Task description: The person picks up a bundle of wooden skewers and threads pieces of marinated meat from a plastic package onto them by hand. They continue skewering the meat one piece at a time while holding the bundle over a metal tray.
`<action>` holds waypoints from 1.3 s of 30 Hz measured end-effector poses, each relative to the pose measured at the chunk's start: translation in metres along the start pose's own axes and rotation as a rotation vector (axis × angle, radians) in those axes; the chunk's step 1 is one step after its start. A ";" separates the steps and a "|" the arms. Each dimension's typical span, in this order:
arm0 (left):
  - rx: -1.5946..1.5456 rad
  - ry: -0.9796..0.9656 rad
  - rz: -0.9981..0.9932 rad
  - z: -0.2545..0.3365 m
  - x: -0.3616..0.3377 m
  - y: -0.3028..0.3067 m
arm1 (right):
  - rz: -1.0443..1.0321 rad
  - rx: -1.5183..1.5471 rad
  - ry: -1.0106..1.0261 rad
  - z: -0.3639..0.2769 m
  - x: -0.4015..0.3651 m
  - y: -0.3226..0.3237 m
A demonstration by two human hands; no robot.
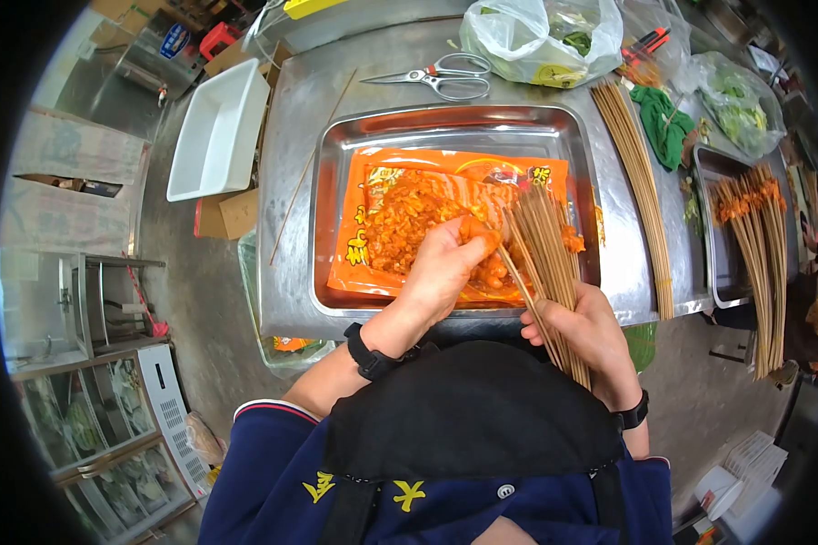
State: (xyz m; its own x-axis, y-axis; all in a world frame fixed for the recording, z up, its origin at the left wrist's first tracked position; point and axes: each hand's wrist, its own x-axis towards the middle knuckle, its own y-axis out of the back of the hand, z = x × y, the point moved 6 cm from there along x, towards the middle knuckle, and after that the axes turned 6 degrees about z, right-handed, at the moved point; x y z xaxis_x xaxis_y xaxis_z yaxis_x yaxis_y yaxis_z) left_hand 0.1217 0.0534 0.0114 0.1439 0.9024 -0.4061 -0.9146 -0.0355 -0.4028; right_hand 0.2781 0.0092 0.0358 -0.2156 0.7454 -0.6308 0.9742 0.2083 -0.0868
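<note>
- Overall, a stainless-steel tabletop (291, 136) stands on a grey concrete floor. On it lie scissors (441, 77) and a row of loose skewers (641, 182).
- Centre: a steel tray (332, 182) holds an opened orange bag (373, 168) of glossy, red-orange marinated meat (400, 227).
- Left hand (441, 272): grip pinched shut on a meat piece (486, 243) over the bag.
- Right hand (591, 331): grip closed around a skewer bundle (545, 254) at the tray's near right edge.

Stainless-steel table (291, 136), seen from above. Directly on it: a large tray (323, 227), centre; scissors (441, 77) and a plastic bag (527, 36) at the far edge; one stray skewer (309, 168), left; loose bamboo skewers (641, 182), a green cloth (663, 123) and, apparently, a second tray (704, 182), right.
</note>
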 end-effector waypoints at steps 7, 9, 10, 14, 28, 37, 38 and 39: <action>0.038 -0.024 0.033 -0.002 0.000 0.007 | -0.061 0.005 0.014 0.004 -0.004 -0.001; 0.053 -0.106 0.108 0.007 0.005 0.021 | -0.042 0.022 0.004 0.003 -0.005 0.001; 0.040 -0.216 0.171 0.017 0.007 0.034 | 0.013 0.069 0.003 0.004 -0.006 0.006; 0.632 -0.276 0.185 0.027 0.004 0.068 | 0.077 0.171 0.018 0.006 -0.004 0.017; 1.607 -0.399 -0.092 -0.005 0.001 0.001 | 0.014 0.124 0.016 0.006 0.000 0.012; 1.151 -0.055 0.129 0.009 0.001 0.025 | -0.006 0.071 0.027 0.005 0.002 0.010; 1.153 -0.056 0.128 0.008 0.004 0.028 | -0.021 0.069 0.022 0.006 0.002 0.008; 0.677 -0.068 0.138 0.007 0.007 0.032 | -0.038 0.064 0.019 0.006 0.002 0.006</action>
State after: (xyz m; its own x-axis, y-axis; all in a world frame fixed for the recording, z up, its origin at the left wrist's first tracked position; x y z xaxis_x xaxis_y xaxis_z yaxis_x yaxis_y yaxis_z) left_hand 0.0908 0.0614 0.0013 0.0060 0.9347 -0.3554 -0.9606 0.1041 0.2577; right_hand 0.2842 0.0077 0.0296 -0.2530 0.7497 -0.6115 0.9675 0.1958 -0.1602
